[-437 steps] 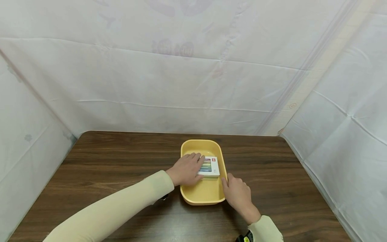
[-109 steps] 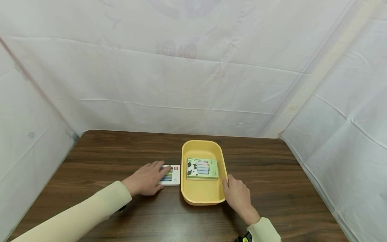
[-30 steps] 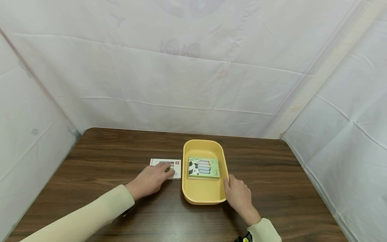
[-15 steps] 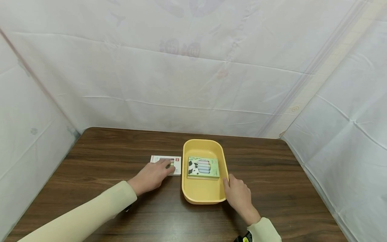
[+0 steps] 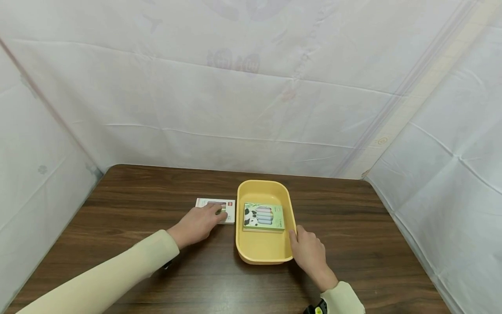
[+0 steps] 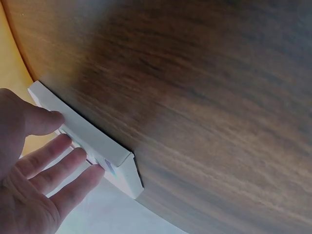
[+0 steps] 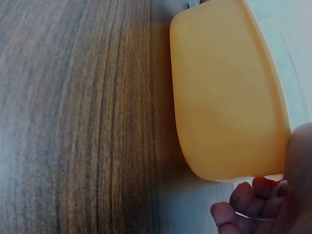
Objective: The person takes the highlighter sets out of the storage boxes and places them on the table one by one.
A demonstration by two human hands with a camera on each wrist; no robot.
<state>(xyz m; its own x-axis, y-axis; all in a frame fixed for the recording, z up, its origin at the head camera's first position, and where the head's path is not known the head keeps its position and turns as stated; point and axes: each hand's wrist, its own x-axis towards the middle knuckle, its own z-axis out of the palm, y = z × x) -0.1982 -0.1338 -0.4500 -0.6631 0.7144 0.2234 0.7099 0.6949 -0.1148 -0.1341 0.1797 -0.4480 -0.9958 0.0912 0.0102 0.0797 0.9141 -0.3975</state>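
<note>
A flat white box [image 5: 230, 215] with a window showing coloured sticks lies on the table, close along the left side of the yellow bin. My left hand [image 5: 198, 223] reaches over its near part. In the left wrist view the fingertips [image 6: 95, 171] lie on the box's window face, nearly straight, and the thumb [image 6: 46, 121] touches its near side. My right hand [image 5: 309, 253] pinches the bin's [image 5: 263, 252] right rim near the front corner, thumb inside and fingers outside. Inside the bin lies a green box [image 5: 263, 217] printed with a panda and pastel sticks.
The dark wood table [image 5: 353, 244] has rounded back corners. White sheeting [image 5: 251, 109] rises behind it and along both sides. In the right wrist view the bin's outer wall [image 7: 224, 97] stands upright on the table.
The white box, earlier on the green box in the bin, lies left of it. Over the last second it has slid toward the back with my left hand. My right hand stays put.
</note>
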